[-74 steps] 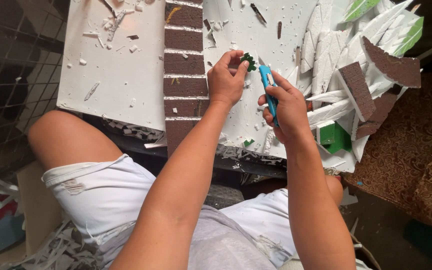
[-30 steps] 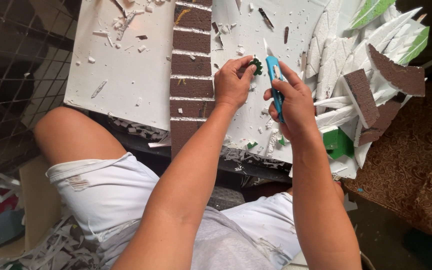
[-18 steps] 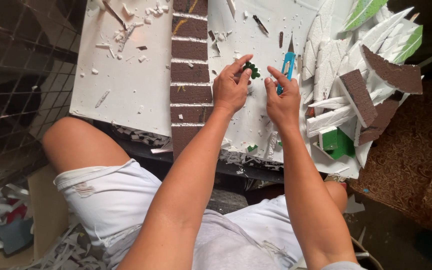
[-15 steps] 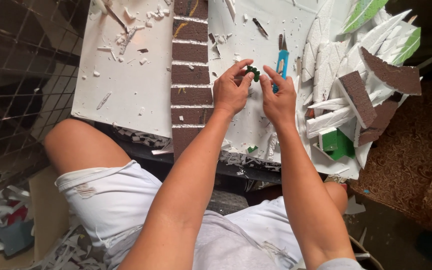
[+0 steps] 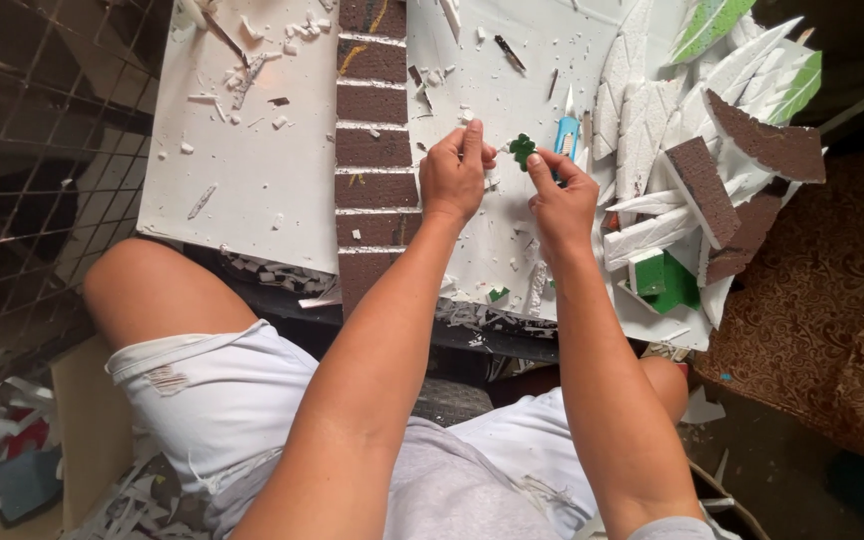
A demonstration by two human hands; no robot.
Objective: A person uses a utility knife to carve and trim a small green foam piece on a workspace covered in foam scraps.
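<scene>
Showing small dark-green lobed foam piece (image 5: 522,150).

Both of your bare forearms rise from the bottom of the frame and converge toward the upper middle. Your left hand (image 5: 455,177) sits just left of centre, back of the hand toward the camera, wrist nearly straight, fingers curled with the fingertips pressed down and the index finger pointing up the frame. Your right hand (image 5: 560,193) lies just beside it to the right, tilted inward, thumb and forefinger pinched together at the upper left of the hand, the other fingers folded into a loose grip. The two hands stand close but apart. Your bent left knee shows at the left edge.
</scene>
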